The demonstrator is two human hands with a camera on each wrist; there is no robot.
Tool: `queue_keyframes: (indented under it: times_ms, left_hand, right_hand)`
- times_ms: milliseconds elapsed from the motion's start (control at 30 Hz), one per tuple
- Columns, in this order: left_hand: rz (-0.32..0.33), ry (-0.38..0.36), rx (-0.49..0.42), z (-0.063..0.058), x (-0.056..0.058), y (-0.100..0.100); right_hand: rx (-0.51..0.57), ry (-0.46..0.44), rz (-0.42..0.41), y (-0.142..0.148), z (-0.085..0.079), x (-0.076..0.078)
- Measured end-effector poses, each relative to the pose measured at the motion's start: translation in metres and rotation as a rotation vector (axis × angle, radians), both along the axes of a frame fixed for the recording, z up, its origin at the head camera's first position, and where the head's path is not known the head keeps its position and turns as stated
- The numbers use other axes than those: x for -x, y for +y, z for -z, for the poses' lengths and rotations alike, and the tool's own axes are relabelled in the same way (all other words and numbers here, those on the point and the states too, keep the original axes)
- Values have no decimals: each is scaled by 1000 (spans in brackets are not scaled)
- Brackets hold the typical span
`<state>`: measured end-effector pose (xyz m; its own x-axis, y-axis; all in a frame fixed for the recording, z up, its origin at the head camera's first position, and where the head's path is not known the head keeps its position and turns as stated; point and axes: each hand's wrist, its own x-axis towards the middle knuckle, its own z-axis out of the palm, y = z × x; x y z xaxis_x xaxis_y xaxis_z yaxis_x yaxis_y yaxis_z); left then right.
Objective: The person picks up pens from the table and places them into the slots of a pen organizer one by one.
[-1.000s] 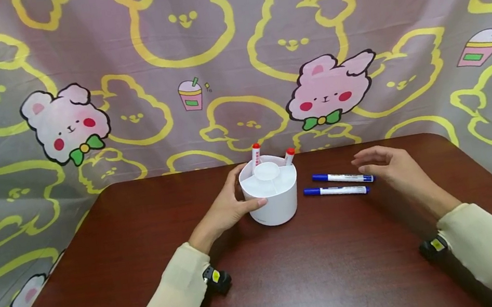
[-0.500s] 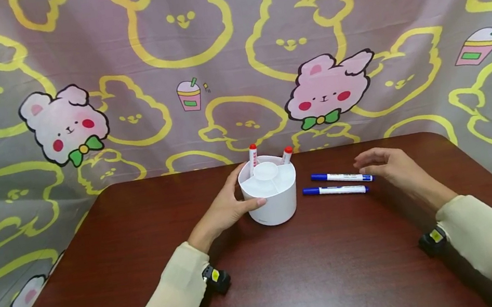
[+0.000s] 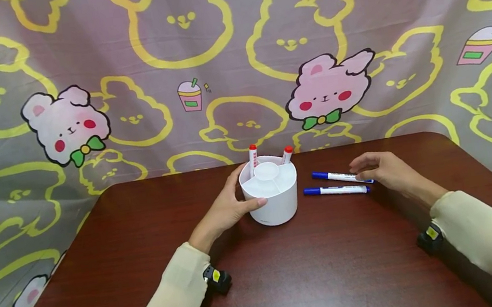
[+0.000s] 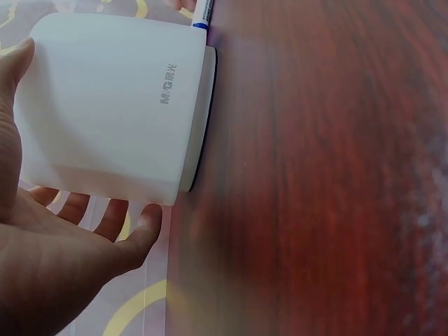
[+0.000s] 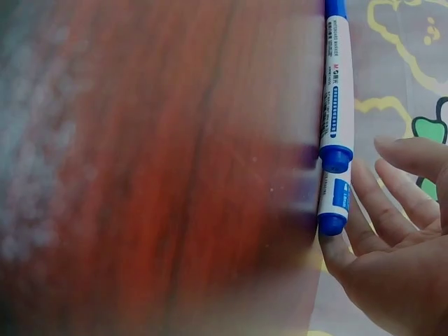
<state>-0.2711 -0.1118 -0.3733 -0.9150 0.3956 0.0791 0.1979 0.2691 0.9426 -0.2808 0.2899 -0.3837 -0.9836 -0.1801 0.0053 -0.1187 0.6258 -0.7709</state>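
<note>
On the table (image 3: 319,274), the white holder (image 3: 275,209) stands unmoved, gripped by your left hand (image 3: 227,207). Your right hand (image 3: 387,171), fingers relaxed, has shifted left to the far blue marker (image 3: 339,177), which has turned slightly, askew to the near blue marker (image 3: 337,190).

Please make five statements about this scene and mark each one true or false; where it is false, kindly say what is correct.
1. The left hand holds the white pen holder. True.
2. Two red-topped markers stand inside the pen holder. True.
3. Both blue markers are in the pen holder. False: the blue markers lie on the table.
4. The right hand is beside the pen holder's wall, away from the blue markers. False: the right hand is by their right ends.
5. The table top is reddish brown. True.
</note>
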Motion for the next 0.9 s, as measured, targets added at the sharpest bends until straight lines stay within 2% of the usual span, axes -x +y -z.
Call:
queue_keyframes:
  times_ms: [367,600,900]
  left_hand:
    - [-1,-3,-4,0,1,0]
    - [-21,-15,5,1,1,0]
    - [-9,-3,8,0,1,1]
  right_hand:
    - [26,8,-8,3,8,4]
    - [-12,-8,7,0,7,4]
    - [-37,29,0,0,10,6]
